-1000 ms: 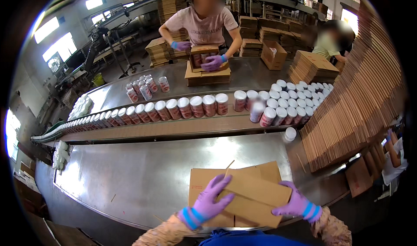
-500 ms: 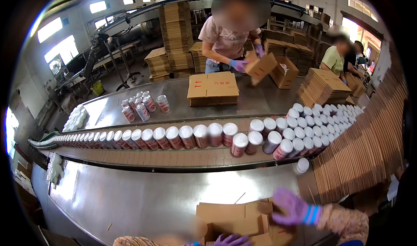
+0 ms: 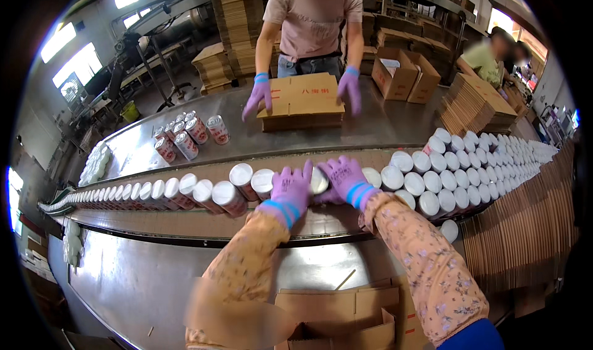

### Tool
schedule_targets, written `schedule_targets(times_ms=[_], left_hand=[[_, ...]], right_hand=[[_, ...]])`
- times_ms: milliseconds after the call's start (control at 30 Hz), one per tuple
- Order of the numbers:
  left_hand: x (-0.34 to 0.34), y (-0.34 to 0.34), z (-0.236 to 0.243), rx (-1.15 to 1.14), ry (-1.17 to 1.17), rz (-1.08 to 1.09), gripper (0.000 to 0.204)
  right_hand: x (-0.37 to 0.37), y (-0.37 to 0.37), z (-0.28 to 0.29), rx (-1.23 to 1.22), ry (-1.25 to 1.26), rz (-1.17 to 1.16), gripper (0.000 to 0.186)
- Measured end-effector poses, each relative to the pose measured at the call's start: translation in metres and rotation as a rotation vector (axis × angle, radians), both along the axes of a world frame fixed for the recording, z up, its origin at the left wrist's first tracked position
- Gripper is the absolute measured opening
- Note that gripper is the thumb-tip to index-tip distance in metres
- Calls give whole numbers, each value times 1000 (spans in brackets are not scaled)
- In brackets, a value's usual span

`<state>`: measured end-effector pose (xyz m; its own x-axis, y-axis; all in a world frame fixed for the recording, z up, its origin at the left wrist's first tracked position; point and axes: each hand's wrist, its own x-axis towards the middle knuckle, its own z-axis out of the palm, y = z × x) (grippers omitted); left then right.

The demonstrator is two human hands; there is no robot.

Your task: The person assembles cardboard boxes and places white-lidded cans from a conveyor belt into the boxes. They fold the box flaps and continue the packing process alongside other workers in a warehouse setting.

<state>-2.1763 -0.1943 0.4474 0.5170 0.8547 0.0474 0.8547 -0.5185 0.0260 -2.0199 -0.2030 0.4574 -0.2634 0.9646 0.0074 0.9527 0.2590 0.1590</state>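
Both my arms, in flowered sleeves, reach over to the conveyor (image 3: 167, 226), where cans with white lids stand in a line. My left hand (image 3: 290, 189), in a purple glove, is curled over cans in the line, next to a can (image 3: 262, 182) on its left. Close by on the right, my right hand (image 3: 343, 180), gloved likewise, closes round the line from the other side. One can's white lid (image 3: 319, 181) shows between the two hands; the cans under my fingers are mostly hidden. Below my arms an opened cardboard box (image 3: 336, 304) sits on the metal table.
A dense group of cans (image 3: 445, 180) fills the conveyor's right end, beside stacked flat cartons (image 3: 519, 220). Across it, a co-worker's gloved hands flank a carton stack (image 3: 302, 97). Several loose cans (image 3: 185, 134) stand on the far table (image 3: 247, 131); two open boxes (image 3: 404, 75) are behind.
My hands have left the cardboard box and reached forward onto the cans. The co-worker has set down a box and moved both hands to the carton stack.
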Motion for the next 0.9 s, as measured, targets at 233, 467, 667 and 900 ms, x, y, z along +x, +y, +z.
schedule_targets(times_ms=[233,467,667,900], left_hand=[[-65,-162,36,-69,-383,-133,83],[-46,-189,-12,-885,-302,-693,69],[-11,-220,8,-1226,-133,-661,58],[19,-144,6,-481,-32,-335,58]], right_hand=[[1,-170,30,355,420,344,68],[8,-254,17,-880,580,-13,76],[10,-266,-27,-1196,487,397,65],[69,-143,36,-147,179,99,83]])
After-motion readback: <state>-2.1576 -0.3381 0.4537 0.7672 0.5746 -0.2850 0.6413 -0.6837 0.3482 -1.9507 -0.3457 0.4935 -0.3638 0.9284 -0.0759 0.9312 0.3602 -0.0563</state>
